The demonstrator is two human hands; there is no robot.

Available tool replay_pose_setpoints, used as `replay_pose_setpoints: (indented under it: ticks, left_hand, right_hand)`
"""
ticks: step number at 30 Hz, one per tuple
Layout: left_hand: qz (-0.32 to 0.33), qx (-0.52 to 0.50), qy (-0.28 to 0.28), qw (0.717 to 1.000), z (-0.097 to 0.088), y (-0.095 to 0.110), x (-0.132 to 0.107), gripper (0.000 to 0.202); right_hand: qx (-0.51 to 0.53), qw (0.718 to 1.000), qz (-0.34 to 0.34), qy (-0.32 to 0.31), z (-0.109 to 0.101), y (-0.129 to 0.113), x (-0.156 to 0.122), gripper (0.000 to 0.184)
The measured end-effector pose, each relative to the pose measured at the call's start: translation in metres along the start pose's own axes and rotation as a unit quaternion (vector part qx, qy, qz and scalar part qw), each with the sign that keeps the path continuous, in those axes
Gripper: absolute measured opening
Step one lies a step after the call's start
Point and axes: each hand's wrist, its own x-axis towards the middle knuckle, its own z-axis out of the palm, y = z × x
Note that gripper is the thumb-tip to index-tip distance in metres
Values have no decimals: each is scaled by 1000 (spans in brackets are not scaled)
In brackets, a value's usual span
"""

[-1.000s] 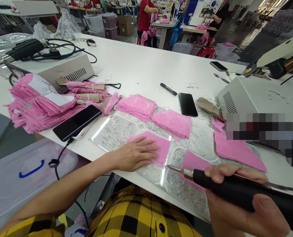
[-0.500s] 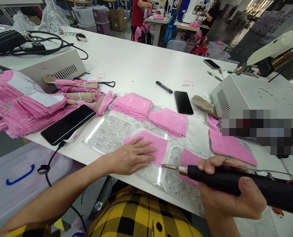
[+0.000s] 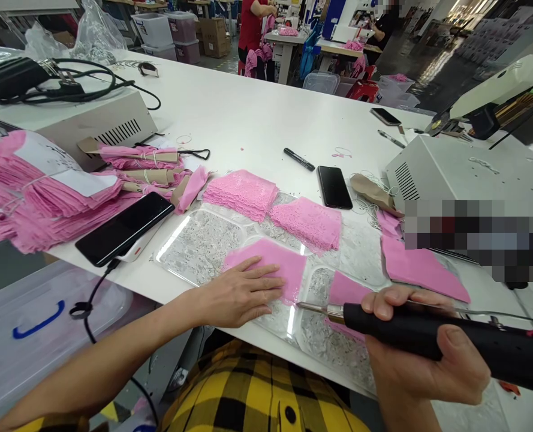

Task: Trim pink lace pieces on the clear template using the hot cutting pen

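My left hand [image 3: 248,293] lies flat, fingers stretched out, on a pink fabric piece [image 3: 288,264]. Under the fabric is a clear plastic template board [image 3: 194,240] with rounded sections and a speckled grey surface. My right hand [image 3: 428,342] is wrapped around a black handheld ultrasonic welder [image 3: 396,324] with a slim metal tip. That tip meets the lower right corner of the fabric under my left hand. Another pink piece [image 3: 345,288] lies partly behind the tool. Beyond my hands sit two stacks of lacy pink fabric [image 3: 241,192], side by side on the board.
At left are bundled pink pieces [image 3: 68,198], a phone on a cable [image 3: 125,228] and a grey box [image 3: 99,120]. A second phone [image 3: 334,187] and a marker [image 3: 298,159] lie ahead. Another machine box [image 3: 464,174] stands right, near a pink stack [image 3: 421,270]. Co-workers are farther back.
My left hand has slid slightly toward me on the fabric. The welder's tip has shifted a very little toward me and to the right, staying at the fabric's corner.
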Motion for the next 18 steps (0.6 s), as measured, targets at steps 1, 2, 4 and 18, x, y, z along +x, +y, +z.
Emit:
replay_pose_setpoints:
  ticks: [1, 2, 4, 18]
  left_hand:
    - [2, 2, 4, 1000, 1, 1, 0, 38]
    - [2, 4, 10, 1000, 2, 2, -1, 38]
    - [4, 7, 21, 1000, 3, 4, -1, 37]
    - [23, 11, 23, 999, 7, 7, 1, 39]
  right_hand:
    - [0, 1000, -1, -2, 0, 0, 0, 23]
    - [-1, 1000, 0, -2, 0, 0, 0, 23]
    - [-3, 1000, 0, 0, -1, 0, 0, 23]
    - [0, 1000, -1, 11, 2, -2, 0, 23]
